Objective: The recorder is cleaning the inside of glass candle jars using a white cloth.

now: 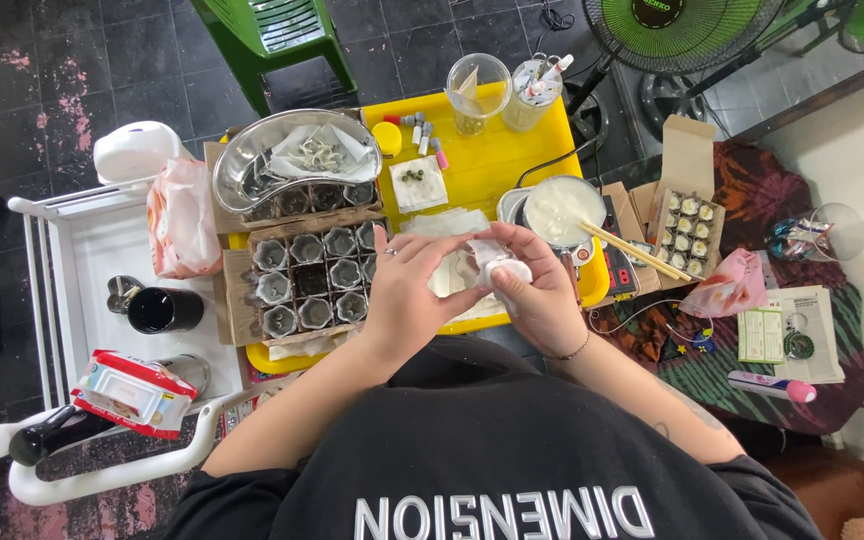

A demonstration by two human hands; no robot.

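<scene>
My left hand (pixel 414 287) and my right hand (pixel 542 293) meet over the front of a yellow tray (pixel 497 160). Together they grip a small round white container (pixel 505 271) wrapped in a thin white tissue; the right hand cups it from below and the left pinches the tissue at its side. Just left of the hands stands a cardboard box (pixel 242 290) of several small grey pots. Behind the right hand sits a metal pot of white liquid (pixel 558 209) with chopsticks (pixel 632 250) laid beside it.
A metal kidney dish (pixel 252 165) rests on the box. Clear cups (pixel 477 90) stand at the tray's back. A second box of filled little pots (pixel 685 232) lies right, near a pink bag (pixel 727 288). A white cart (pixel 82 250) holds a black cup (pixel 164 310).
</scene>
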